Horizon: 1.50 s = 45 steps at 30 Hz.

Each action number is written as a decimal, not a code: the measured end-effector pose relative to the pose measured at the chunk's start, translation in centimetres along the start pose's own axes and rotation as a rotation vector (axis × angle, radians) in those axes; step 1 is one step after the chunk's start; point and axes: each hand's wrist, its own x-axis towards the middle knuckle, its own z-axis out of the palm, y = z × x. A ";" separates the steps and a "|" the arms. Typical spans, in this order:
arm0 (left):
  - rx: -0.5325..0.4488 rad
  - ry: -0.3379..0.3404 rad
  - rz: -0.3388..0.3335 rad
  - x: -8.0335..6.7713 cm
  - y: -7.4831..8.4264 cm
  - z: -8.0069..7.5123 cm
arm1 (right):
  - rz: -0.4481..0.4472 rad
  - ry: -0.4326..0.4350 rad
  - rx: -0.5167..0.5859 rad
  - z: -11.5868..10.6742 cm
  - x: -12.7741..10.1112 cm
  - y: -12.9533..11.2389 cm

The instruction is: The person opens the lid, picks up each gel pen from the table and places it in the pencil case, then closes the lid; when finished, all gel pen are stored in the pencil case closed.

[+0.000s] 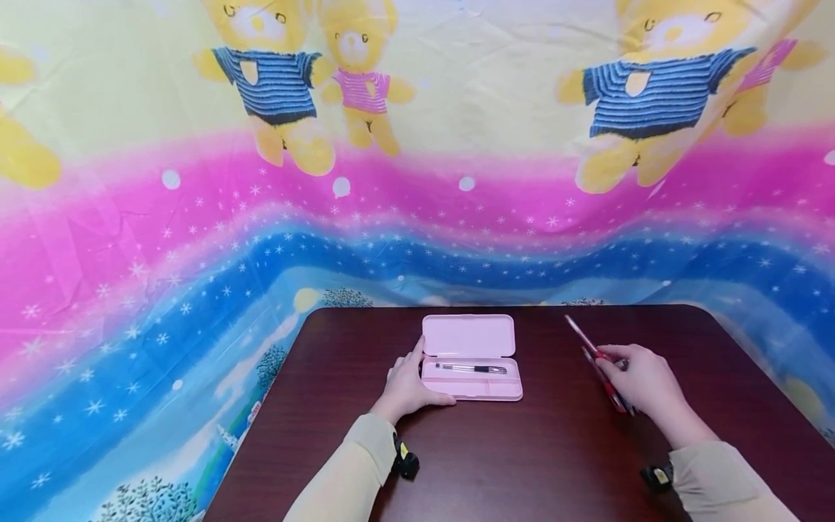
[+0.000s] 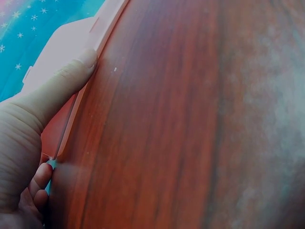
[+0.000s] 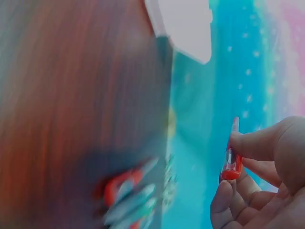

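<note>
An open pink pencil case [image 1: 468,336] lies on the table, its lid folded back. Inside its rear compartment is a clear pen with a black grip [image 1: 483,369]. My left hand [image 1: 407,388] holds the case by its left end, thumb along the front edge and fingers at the side; the left wrist view has the thumb [image 2: 71,78] on the rim. To the right of the case, my right hand [image 1: 642,373] pinches a red pen [image 3: 232,167] between thumb and fingers, its tip pointing away. Below that hand lie several more pens [image 3: 126,188], some red, blurred in the right wrist view.
The dark wooden table [image 1: 522,464] has rounded far corners. Behind it and along the left hangs a colourful cloth [image 1: 404,203] printed with teddy bears and snowflakes. The case stands near the table's far edge.
</note>
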 end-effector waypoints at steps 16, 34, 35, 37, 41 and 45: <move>0.000 0.003 0.004 0.0 -0.5 0.2 | -0.258 0.012 0.050 5.5 4.2 -8.2; -0.001 -0.007 -0.023 0.1 0.4 0.2 | -0.429 -0.147 -0.056 11.4 5.2 -11.8; -0.006 -0.008 -0.024 0.1 0.4 0.2 | -0.430 -0.149 -0.056 11.6 5.2 -11.9; -0.013 -0.008 -0.026 0.0 0.3 0.2 | -0.435 -0.149 -0.065 12.1 5.1 -12.0; -0.021 -0.006 -0.020 -0.1 0.2 0.2 | -0.447 -0.157 -0.074 12.9 5.3 -11.9; -0.006 -0.003 -0.014 0.0 0.2 0.1 | -0.447 -0.168 -0.086 13.3 5.5 -11.9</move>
